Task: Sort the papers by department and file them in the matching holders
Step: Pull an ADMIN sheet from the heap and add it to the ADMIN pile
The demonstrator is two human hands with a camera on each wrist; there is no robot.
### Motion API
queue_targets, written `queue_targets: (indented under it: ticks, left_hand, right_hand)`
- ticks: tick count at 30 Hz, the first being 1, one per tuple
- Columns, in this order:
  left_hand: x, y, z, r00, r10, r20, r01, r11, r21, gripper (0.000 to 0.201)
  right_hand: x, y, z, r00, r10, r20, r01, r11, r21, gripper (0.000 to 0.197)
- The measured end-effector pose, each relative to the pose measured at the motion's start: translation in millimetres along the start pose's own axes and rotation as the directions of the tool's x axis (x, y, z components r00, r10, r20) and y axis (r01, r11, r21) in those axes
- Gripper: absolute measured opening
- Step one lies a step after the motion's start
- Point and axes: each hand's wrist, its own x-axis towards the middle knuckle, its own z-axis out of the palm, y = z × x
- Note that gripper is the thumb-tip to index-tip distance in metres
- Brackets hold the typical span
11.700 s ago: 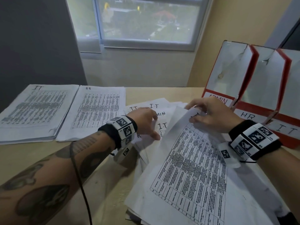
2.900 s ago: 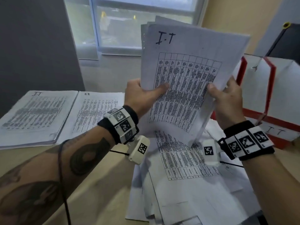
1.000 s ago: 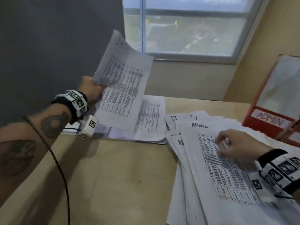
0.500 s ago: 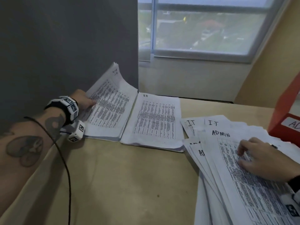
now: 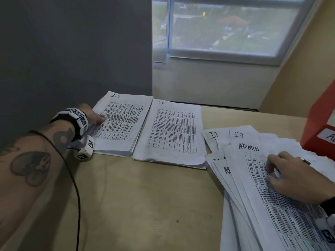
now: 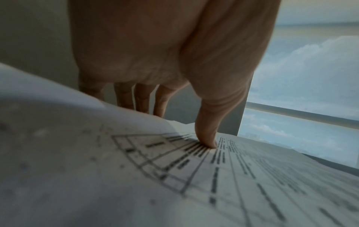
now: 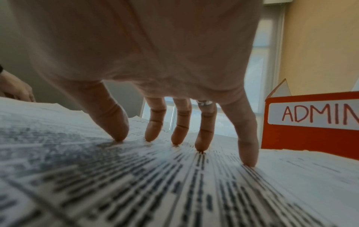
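Currently my left hand [image 5: 90,115] pinches the I.T stack [image 5: 119,122] at centre left, while my right hand [image 5: 297,176] presses spread fingertips on the ADMIN sheet [image 5: 268,187] at lower right.

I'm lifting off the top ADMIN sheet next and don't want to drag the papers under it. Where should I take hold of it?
Take the white ADMIN-marked top sheet at its far left corner, by the handwritten heading, coming from the left. That edge overhangs the fanned pile, so a thumb can probably slide under. The right hand rests spread fingertips mid-page, where a grip would likely drag lower sheets.
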Motion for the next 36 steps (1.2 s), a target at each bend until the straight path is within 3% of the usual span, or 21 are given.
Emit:
queue_targets:
  ticks: [4, 7, 10, 12, 14, 17, 19, 20, 22, 24, 26, 29, 31, 33, 35, 36]
  left_hand:
    - [-0.3, 3.0, 3.0, 0.999, 0.018, 0.052, -0.024, 0.992, 0.123, 0.058]
    - [-5.0, 6.8, 2.0, 1.000, 0.019, 0.022, -0.022, 0.989, 0.147, 0.055]
    - [-25.4, 32.8, -7.4, 0.984, 0.095, -0.149, -0.057, 0.969, 0.238, 0.071]
    - [-51.1, 67.2, -12.0, 0.934, 0.236, -0.269, -0.162, 0.949, 0.269, 0.070]
    - [-89.0, 108.3, -7.3, 0.873, 0.416, -0.256, -0.373, 0.906, 0.199, 0.058]
    - [-167.7, 172.6, 24.3, 0.714, 0.700, 0.013, -0.699, 0.712, 0.069, 0.043]
    - [-216.4, 212.6, 59.4, 0.583, 0.791, 0.184, -0.808, 0.589, 0.026, 0.039]
    - [-234.4, 232.4, 79.5, 0.540, 0.804, 0.250, -0.835, 0.549, 0.039, 0.043]
    - [-256.8, 265.0, 117.9, 0.510, 0.781, 0.361, -0.856, 0.501, 0.125, 0.058]
    - [-269.9, 288.3, 141.3, 0.516, 0.751, 0.411, -0.856, 0.461, 0.232, 0.058]
    - [-274.3, 303.3, 149.2, 0.537, 0.756, 0.375, -0.843, 0.460, 0.281, 0.047]
    - [-271.4, 311.0, 142.7, 0.559, 0.791, 0.250, -0.828, 0.517, 0.216, 0.026]
    - [-273.2, 310.7, 132.9, 0.542, 0.815, 0.207, -0.840, 0.522, 0.148, 0.014]
    - [-281.2, 306.4, 120.6, 0.481, 0.851, 0.212, -0.875, 0.482, 0.049, 0.010]
    - [-290.4, 299.9, 107.9, 0.362, 0.905, 0.224, -0.915, 0.391, -0.098, 0.008]
    - [-295.6, 295.7, 102.3, 0.293, 0.926, 0.240, -0.918, 0.342, -0.200, 0.006]
  right_hand:
    - [-1.6, -3.5, -1.3, 1.000, 0.013, 0.005, -0.013, 1.000, -0.012, 0.018]
    - [-1.5, -7.2, -2.6, 0.999, 0.026, 0.024, -0.026, 1.000, -0.014, 0.017]
    - [-1.4, -9.2, -3.4, 0.999, 0.043, 0.023, -0.043, 0.999, -0.006, 0.014]
    - [-2.0, -11.0, -4.4, 0.998, 0.060, 0.031, -0.060, 0.998, -0.005, 0.011]
    - [-3.0, -13.7, -4.9, 0.996, 0.074, 0.039, -0.074, 0.997, 0.000, 0.009]
    - [-4.4, -15.5, -4.4, 0.996, 0.085, 0.035, -0.085, 0.996, 0.005, 0.007]
    - [-6.2, -16.0, -3.6, 0.996, 0.076, 0.041, -0.076, 0.997, 0.004, 0.007]
    - [-7.1, -16.9, -3.8, 0.996, 0.072, 0.047, -0.072, 0.997, 0.003, 0.007]
    - [-10.0, -20.4, -4.3, 0.996, 0.071, 0.054, -0.072, 0.997, 0.002, 0.009]
    - [-13.5, -23.8, -5.1, 0.996, 0.075, 0.042, -0.075, 0.997, 0.000, 0.013]
    - [-17.3, -25.3, -4.1, 0.997, 0.069, 0.024, -0.068, 0.998, -0.010, 0.020]
    - [-19.8, -23.3, -3.2, 0.999, 0.053, -0.010, -0.053, 0.999, 0.005, 0.028]
    - [-18.1, -17.7, -5.9, 0.991, 0.044, -0.129, -0.040, 0.999, 0.034, 0.046]
    - [-13.6, -10.9, -13.7, 0.943, 0.029, -0.332, -0.006, 0.998, 0.070, 0.065]
    - [-10.4, -3.9, -26.1, 0.911, 0.022, -0.413, 0.025, 0.994, 0.108, 0.075]
    - [-8.9, 0.7, -31.8, 0.917, 0.007, -0.400, 0.051, 0.990, 0.135, 0.070]
